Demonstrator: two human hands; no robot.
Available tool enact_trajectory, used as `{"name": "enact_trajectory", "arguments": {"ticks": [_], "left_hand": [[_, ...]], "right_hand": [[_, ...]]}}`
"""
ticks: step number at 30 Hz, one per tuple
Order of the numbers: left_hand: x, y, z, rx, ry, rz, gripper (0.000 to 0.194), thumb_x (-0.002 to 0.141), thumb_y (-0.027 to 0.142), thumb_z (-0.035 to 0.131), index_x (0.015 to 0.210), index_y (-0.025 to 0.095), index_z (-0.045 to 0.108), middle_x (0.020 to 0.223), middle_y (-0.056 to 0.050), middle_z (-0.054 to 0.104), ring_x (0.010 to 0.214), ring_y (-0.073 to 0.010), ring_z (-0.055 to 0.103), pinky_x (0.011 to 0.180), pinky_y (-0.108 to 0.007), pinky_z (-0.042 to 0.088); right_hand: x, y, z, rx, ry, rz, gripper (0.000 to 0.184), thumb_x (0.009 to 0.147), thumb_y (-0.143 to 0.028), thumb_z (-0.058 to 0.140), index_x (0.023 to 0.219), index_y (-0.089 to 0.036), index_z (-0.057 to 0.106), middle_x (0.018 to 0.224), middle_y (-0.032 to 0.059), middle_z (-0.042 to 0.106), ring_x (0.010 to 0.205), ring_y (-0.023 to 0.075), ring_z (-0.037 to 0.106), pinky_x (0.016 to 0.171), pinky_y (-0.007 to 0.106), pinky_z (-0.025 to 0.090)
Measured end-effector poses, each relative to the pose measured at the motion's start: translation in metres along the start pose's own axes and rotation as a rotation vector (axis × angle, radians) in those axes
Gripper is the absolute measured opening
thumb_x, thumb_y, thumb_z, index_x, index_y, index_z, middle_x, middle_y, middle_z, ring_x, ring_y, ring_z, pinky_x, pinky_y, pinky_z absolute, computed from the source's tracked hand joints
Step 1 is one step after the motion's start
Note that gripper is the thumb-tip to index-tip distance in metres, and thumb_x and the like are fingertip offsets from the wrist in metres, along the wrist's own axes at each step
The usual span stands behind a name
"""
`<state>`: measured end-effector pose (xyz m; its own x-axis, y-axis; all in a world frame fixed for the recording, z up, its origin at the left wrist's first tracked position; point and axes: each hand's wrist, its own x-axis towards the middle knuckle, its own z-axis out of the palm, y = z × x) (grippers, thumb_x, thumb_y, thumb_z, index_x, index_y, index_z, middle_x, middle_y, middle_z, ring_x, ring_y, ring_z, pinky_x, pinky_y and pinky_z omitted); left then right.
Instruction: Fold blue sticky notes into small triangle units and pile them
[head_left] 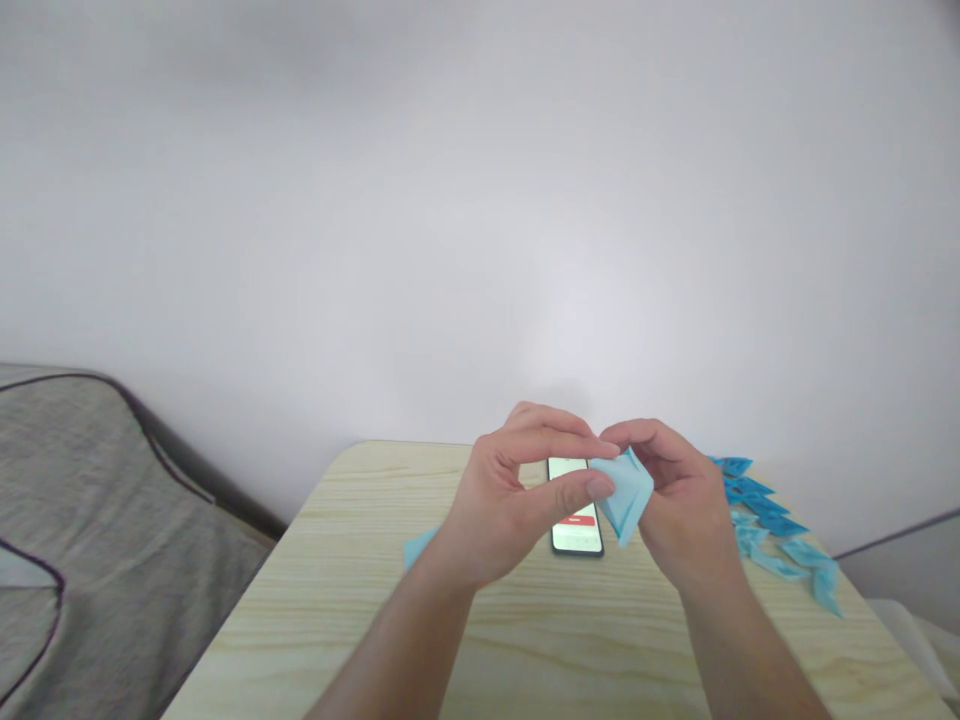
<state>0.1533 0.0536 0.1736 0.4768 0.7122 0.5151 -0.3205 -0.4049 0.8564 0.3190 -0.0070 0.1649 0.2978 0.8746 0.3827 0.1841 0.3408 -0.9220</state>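
You hold a light blue folded paper piece point(625, 495) between your two hands, above the desk point(360, 600) and just in front of you. Your left hand point(517, 490) comes from 7 o'clock; its thumb and forefinger are closed in a pinch on the left corner of the paper, and the other fingers are curled loosely over it. Your right hand point(679, 495) comes from 5 o'clock and is closed around the right side of the same paper, with the fingertips meeting the left ones at the top edge. The paper points down with one sharp corner.

Under the hands, a smartphone point(576, 525) lies flat on the desk with its screen lit, partly hidden by your left thumb. At 3 o'clock from the hands, a row of small blue folded paper units point(772, 530) lies along the right edge of the desk. At 9 o'clock, a corner of another light blue paper sheet point(420, 548) shows behind your left wrist. A grey upholstered seat point(97, 520) stands beside the desk, far at 9 o'clock.
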Motion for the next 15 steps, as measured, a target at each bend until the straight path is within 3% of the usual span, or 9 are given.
{"name": "enact_trajectory", "arguments": {"ticks": [6, 10, 15], "left_hand": [[0.0016, -0.0031, -0.0026, 0.017, 0.065, -0.045, 0.014, 0.085, 0.026, 0.079, 0.099, 0.027, 0.083, 0.102, -0.007, 0.073, 0.103, -0.0233, 0.064, 0.095, -0.037, 0.050], [0.0030, -0.0057, -0.0051, 0.022, 0.071, -0.086, 0.013, 0.087, 0.028, 0.079, 0.098, 0.025, 0.083, 0.101, -0.007, 0.075, 0.100, -0.0220, 0.065, 0.091, -0.035, 0.050], [0.0044, -0.0054, -0.0049, 0.029, 0.103, -0.149, 0.017, 0.085, 0.036, 0.080, 0.094, 0.021, 0.082, 0.098, -0.008, 0.077, 0.092, -0.0213, 0.065, 0.081, -0.033, 0.050]], "right_hand": [[-0.0028, -0.0047, -0.0052, -0.127, -0.007, -0.156, 0.007, 0.085, -0.025, 0.078, 0.091, -0.026, 0.075, 0.102, 0.0056, 0.072, 0.095, 0.0222, 0.068, 0.083, 0.038, 0.056], [-0.0016, -0.0003, -0.0060, -0.158, 0.011, -0.191, 0.015, 0.089, -0.026, 0.074, 0.102, -0.028, 0.078, 0.117, 0.0066, 0.071, 0.108, 0.0242, 0.066, 0.089, 0.039, 0.056], [-0.0022, -0.0017, -0.0048, -0.154, 0.001, -0.091, 0.005, 0.087, -0.028, 0.076, 0.092, -0.025, 0.076, 0.093, 0.0035, 0.072, 0.085, 0.0195, 0.067, 0.078, 0.035, 0.055]]}}
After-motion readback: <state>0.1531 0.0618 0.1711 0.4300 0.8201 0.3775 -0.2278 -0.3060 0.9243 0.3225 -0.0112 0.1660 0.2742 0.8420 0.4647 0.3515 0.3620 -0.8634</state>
